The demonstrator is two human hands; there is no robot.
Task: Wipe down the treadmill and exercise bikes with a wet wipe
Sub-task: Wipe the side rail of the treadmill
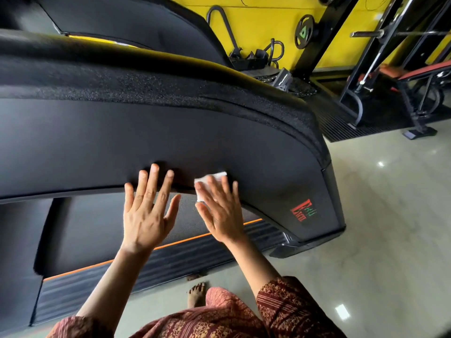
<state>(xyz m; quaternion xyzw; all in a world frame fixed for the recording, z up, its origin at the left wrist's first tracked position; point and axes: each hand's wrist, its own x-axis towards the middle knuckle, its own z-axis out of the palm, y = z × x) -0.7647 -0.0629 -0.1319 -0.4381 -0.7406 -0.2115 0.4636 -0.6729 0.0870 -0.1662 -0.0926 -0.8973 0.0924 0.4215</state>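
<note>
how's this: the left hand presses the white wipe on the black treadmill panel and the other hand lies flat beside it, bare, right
Wrong hand. In the head view the right hand presses the white wipe on the black treadmill panel; the left hand lies flat beside it, bare.

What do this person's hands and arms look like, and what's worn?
The left hand and right hand are bare: no gloves, rings or watch visible. Forearms are uncovered. The left sleeve and right sleeve are rust-red fabric with a pale printed pattern, ending near the elbows.
</note>
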